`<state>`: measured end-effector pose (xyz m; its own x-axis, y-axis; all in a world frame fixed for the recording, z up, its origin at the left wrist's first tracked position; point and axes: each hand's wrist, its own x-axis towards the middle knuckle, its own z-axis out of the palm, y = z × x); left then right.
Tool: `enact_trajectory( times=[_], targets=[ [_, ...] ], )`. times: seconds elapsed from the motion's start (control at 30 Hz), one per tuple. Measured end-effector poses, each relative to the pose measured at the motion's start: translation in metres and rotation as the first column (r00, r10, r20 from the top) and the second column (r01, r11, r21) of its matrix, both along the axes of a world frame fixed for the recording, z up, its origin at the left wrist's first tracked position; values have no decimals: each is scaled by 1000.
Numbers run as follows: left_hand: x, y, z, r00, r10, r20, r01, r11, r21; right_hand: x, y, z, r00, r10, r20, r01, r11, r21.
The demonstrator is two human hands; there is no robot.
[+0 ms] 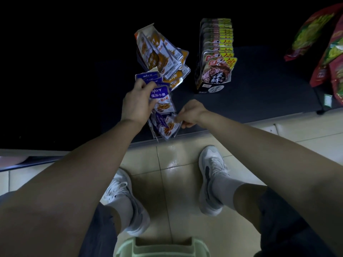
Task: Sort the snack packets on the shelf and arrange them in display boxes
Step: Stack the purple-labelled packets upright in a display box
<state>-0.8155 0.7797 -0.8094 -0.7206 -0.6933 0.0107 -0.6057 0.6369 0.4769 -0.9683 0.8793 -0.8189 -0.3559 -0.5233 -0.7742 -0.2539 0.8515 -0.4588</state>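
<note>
Purple packets point(161, 98) are gripped in the left hand point(135, 103); just below it, a lower packet point(168, 127) is pinched by the right hand point(192, 114)

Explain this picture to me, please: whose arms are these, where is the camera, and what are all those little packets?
There is no machine here: a person works with bare hands, and the single picture comes from a camera worn on the head, looking down past both arms. The left hand holds a fanned bunch of purple packets. The right hand pinches the edge of a loose purple packet lying at the front of the dark shelf. Further back stand a box of orange packets, spilling, and a display box of dark packets in a neat row. Big red bags lie at the right. Below are tiled floor and white shoes.
</note>
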Motion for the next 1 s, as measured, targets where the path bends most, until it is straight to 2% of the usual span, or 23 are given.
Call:
enact_trajectory(
  times=[0.2,0.27,0.4,0.53,0.63,0.73,0.77,0.83,0.9,1.0],
  targets=[
    [-2,1,0,999,-10,44,12,999,-52,-7,5,12,995,-41,88,44,999,-28],
    [-2,1,0,998,-15,54,18,998,-58,-7,4,11,998,-30,54,32,999,-34],
    [-3,1,1,998,-20,62,24,998,-56,2,2,5,989,116,-94,-117,993,-8],
    [-4,0,2,997,-33,66,36,998,-56,-5,4,8,1000,23,17,-22,999,-49],
    [-5,1,4,997,-25,72,28,998,-52,-19,7,15,996,23,87,-13,994,-105],
    [-4,2,4,997,-19,70,22,999,-48,-33,11,16,996,-17,-84,2,984,-176],
    [-5,2,4,997,-16,71,19,999,-46,-37,13,16,994,-53,-93,34,980,-196],
    [-5,2,4,997,-4,73,7,999,-39,-41,20,18,990,-139,39,144,960,-238],
    [-5,1,4,997,4,71,-2,1000,-30,-45,27,21,972,-144,184,192,942,-276],
    [-6,-1,3,998,26,61,-25,1000,-7,-54,34,22,959,-120,259,203,923,-327]
  ],
)
